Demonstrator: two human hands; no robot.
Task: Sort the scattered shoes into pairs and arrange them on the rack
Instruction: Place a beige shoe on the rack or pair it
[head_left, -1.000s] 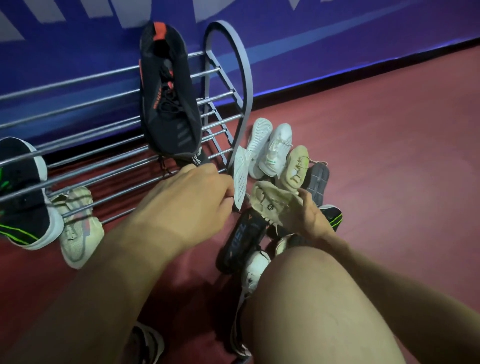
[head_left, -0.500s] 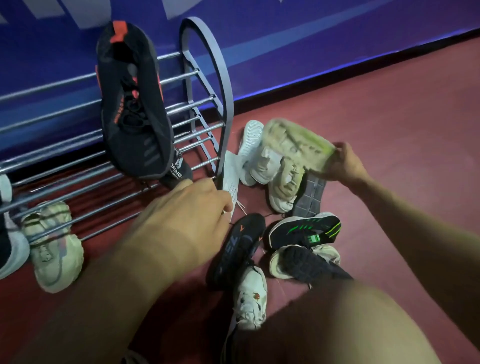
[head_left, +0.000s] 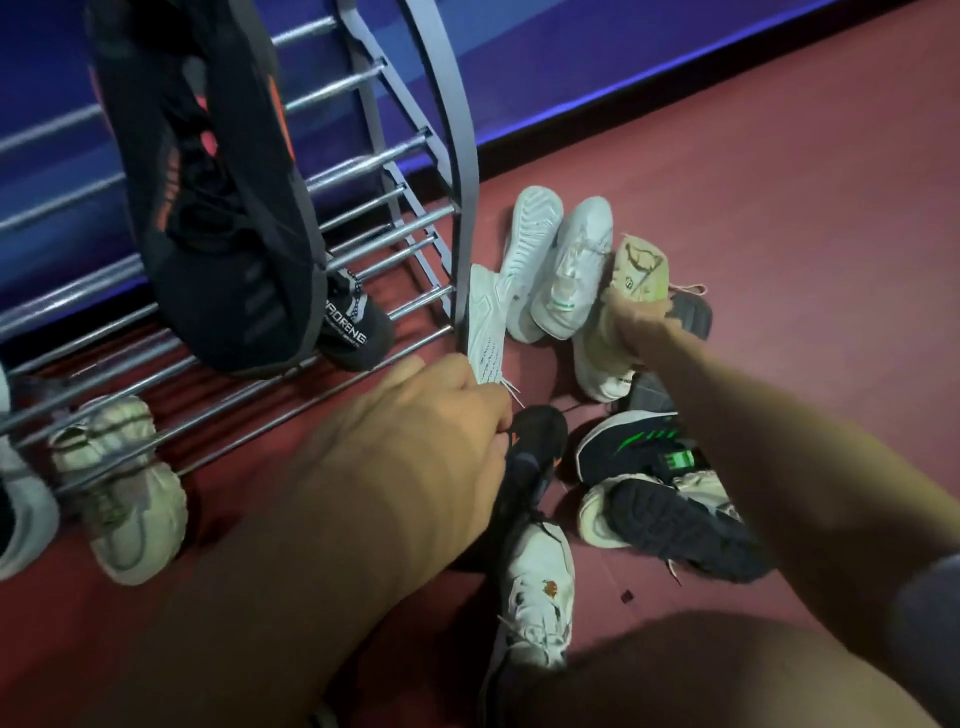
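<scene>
My right hand (head_left: 636, 325) grips a beige shoe (head_left: 640, 265) by its middle, holding it just over a matching beige shoe (head_left: 600, 366) lying on the red floor. My left hand (head_left: 441, 415) hovers with curled fingers at the toe of a black shoe with orange marks (head_left: 537, 447); blur hides whether it grips anything. The grey metal rack (head_left: 464, 156) stands at the left. A black and orange shoe (head_left: 218, 208) lies on its upper bars. A small black shoe with white lettering (head_left: 353, 332) sits lower down.
Beside the rack's end lie two white shoes (head_left: 571, 265) and a white sole (head_left: 485, 322). Nearer me are a black and green shoe (head_left: 631, 441), a dark-soled shoe (head_left: 675, 525) and a stained white shoe (head_left: 540, 592). A cream shoe (head_left: 122, 493) lies under the rack. My knee (head_left: 675, 680) fills the bottom.
My right hand lifted the beige shoe from the pile, then brought it down and left toward the matching beige shoe. My left hand shifted slightly toward the black shoe.
</scene>
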